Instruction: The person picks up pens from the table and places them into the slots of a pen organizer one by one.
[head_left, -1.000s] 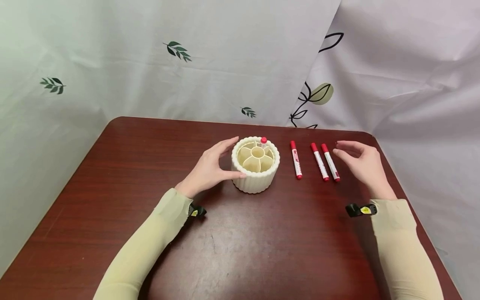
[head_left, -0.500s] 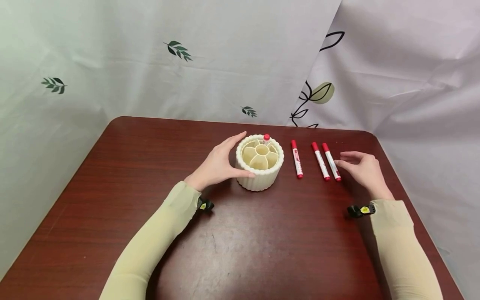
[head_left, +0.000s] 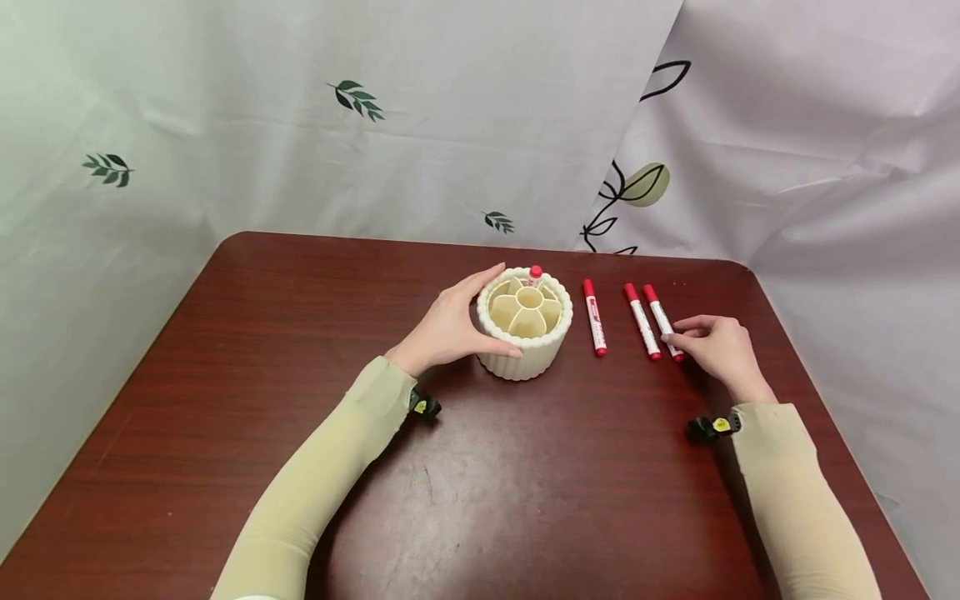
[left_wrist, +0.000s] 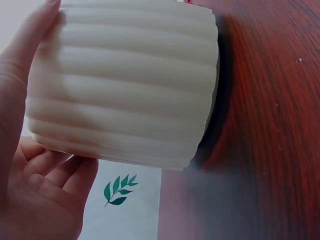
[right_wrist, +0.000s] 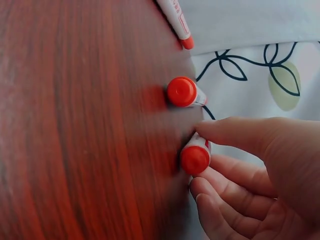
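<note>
A round cream pen organizer (head_left: 517, 360) with a scalloped rim and petal-like compartments stands on the table. One red-capped marker (head_left: 535, 273) is upright in a back compartment. My left hand (head_left: 452, 323) grips the organizer from its left side, thumb at the front and fingers behind. Its ribbed wall (left_wrist: 125, 80) fills much of the left wrist view. At the right, my right hand (head_left: 718, 350) pinches the rightmost lying marker (head_left: 657, 313) near its lower end. In the right wrist view, thumb and fingers sit on either side of that marker's red end (right_wrist: 195, 159).
Two more red-and-white markers lie on the table: a middle one (head_left: 641, 321) close beside the pinched one, and another (head_left: 595, 318) nearer the organizer. The dark red wooden table (head_left: 465, 500) ends at a white leaf-patterned curtain (head_left: 420, 125) behind.
My left hand and the organizer have shifted to the right. My right hand has come down and left, closing thumb and fingers onto the rightmost marker.
</note>
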